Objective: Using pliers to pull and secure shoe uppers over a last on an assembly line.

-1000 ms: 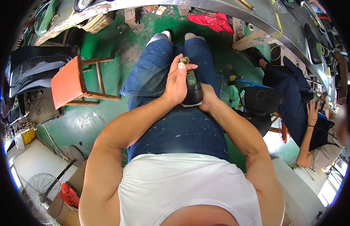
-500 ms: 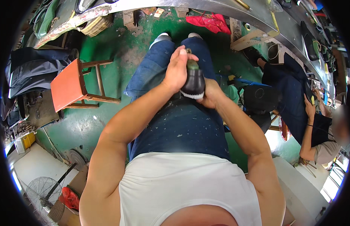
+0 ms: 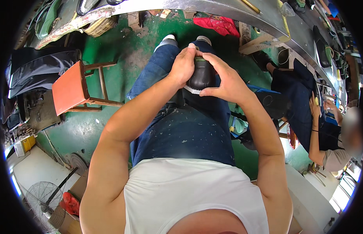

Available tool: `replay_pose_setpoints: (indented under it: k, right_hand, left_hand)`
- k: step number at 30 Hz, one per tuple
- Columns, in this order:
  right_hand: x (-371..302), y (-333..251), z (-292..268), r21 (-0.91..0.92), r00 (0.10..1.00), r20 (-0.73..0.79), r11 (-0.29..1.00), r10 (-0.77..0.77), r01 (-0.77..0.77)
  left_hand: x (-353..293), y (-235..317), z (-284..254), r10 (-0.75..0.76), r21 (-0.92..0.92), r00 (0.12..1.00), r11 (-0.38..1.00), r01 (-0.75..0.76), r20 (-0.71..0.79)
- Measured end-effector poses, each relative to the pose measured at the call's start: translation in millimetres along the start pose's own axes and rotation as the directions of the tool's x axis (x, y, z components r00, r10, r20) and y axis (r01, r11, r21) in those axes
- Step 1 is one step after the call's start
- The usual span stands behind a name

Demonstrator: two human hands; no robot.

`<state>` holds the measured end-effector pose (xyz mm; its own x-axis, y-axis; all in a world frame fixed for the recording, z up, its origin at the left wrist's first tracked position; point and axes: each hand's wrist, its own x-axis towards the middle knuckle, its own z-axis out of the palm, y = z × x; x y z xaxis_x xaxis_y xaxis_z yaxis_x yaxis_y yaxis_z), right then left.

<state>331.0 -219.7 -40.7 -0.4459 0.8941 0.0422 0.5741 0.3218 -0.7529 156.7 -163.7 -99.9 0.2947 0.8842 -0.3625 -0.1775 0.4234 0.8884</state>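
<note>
Above my thighs I hold a black shoe [image 3: 201,79] with a pale edge along its sole and a greenish patch at its far, opening end. The rounded black end faces me. My left hand [image 3: 183,67] is closed along its left side, fingers pointing away and partly hidden by the shoe. Curved around the right side, my right hand [image 3: 229,81] has its fingertips at the far end and its thumb at the near pale edge. A gap shows between that palm and the shoe.
A metal workbench [image 3: 212,8] runs across the far side, shoes lying on it at the right. An orange-seated stool [image 3: 71,87] stands left. Red cloth [image 3: 218,25] lies under the bench. Another person [image 3: 333,156] sits at right, hands on something yellow. A fan [image 3: 45,201] stands lower left.
My right hand has come from beneath the shoe's right side up around it, thumb now at the near end. The shoe has shifted slightly away and tipped, showing more black upper.
</note>
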Motion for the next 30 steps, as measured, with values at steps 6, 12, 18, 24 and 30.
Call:
replay_pose_setpoints:
  k: [6, 12, 18, 24, 30]
  right_hand:
    - [18, -8, 6, -0.242, 0.993, -0.079, 0.968, -0.087, 0.065]
    - [46, -9, -6, -0.261, 0.994, -0.073, 0.963, -0.087, 0.065]
    - [79, -18, -22, -0.272, 0.978, 0.149, 0.957, 0.147, -0.103]
    - [115, 0, -21, -0.256, 0.992, 0.108, 0.966, 0.064, -0.034]
    - [171, 22, -107, -0.334, 0.894, -0.448, 0.931, -0.021, -0.146]
  left_hand:
    - [13, 0, -11, -0.090, -0.039, 0.995, 0.995, 0.091, 0.040]
    - [14, -33, -53, 0.326, 0.022, 0.904, 0.938, -0.345, 0.276]
    - [-10, -22, -69, 0.426, 0.484, 0.769, 0.602, -0.634, 0.477]
    - [14, -15, -66, 0.392, 0.549, 0.875, 0.681, -0.484, 0.285]
    - [27, -3, -73, 0.446, 0.531, 0.865, 0.688, -0.496, 0.229]
